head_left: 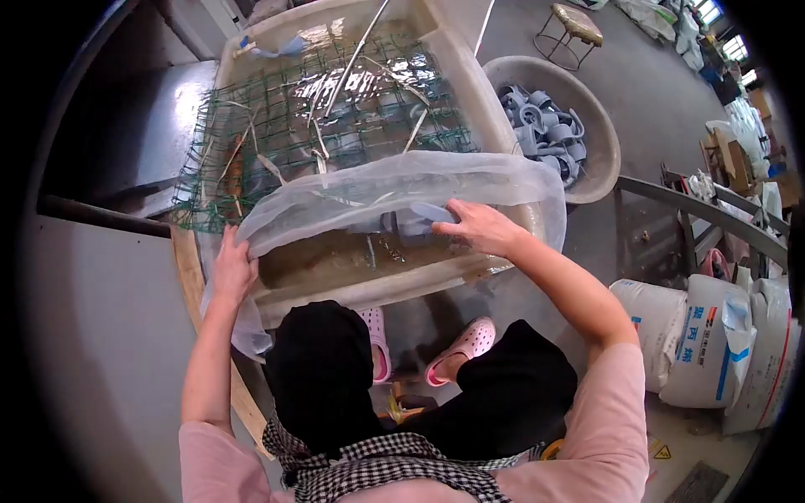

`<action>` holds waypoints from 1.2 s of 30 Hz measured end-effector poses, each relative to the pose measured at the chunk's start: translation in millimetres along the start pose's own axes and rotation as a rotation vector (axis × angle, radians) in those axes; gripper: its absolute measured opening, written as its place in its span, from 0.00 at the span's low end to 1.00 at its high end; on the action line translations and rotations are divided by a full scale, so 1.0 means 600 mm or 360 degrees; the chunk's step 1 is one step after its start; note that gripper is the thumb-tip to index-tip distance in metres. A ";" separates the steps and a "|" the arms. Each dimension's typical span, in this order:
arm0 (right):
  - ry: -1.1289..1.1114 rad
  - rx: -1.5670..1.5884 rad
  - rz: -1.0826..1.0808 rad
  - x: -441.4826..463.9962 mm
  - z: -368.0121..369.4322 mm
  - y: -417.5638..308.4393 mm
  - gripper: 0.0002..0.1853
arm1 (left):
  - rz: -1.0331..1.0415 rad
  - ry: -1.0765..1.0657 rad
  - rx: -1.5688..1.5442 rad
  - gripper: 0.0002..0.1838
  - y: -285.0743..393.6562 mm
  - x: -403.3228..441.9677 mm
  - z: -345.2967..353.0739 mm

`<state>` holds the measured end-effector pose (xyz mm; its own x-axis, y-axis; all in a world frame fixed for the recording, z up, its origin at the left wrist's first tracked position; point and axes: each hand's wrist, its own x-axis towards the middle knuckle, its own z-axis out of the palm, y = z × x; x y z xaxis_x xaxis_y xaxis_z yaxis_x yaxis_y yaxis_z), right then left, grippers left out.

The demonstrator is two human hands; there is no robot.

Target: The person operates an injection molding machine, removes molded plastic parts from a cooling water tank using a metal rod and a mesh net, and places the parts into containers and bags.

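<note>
My left hand [234,267] is closed on the edge of a translucent white sheet [335,197], at the left side of a water-filled tub [470,75]. The sheet stretches across the tub and hangs over its right rim. On the right, my right hand [482,228] reaches in under the sheet's near edge. Its thumb and forefinger pinch the end of a grey plastic part [419,221] at the water. The part's far side is blurred by water and sheet. Beyond the sheet, a green wire grid [369,109] with pale strips tied on it lies over the water.
A round basin [599,117] of grey plastic rings stands right of the tub. White sacks [700,339] and a metal frame [696,205] are further right. A stool [577,25] stands at the back. A wooden strip [191,268] runs along the tub's left side.
</note>
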<state>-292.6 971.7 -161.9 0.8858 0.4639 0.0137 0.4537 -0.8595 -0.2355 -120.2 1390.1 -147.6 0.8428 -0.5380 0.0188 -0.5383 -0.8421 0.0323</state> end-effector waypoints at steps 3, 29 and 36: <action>0.0097 -0.0130 0.0099 -0.008 -0.008 -0.008 0.29 | -0.0011 -0.0038 -0.0019 0.10 -0.001 0.003 0.001; 0.1768 0.0456 0.0897 -0.089 -0.117 0.031 0.24 | -0.0026 -0.0080 0.0122 0.13 0.009 0.006 0.018; 0.2311 0.0840 0.1578 -0.126 -0.170 0.244 0.27 | -0.0012 -0.0123 0.0163 0.13 0.008 0.009 0.010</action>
<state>-283.3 788.9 -98.4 0.2822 -0.8898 0.3587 -0.0476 -0.3864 -0.9211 -118.2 1382.6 -153.5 0.8463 -0.5296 -0.0581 -0.5326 -0.8435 -0.0699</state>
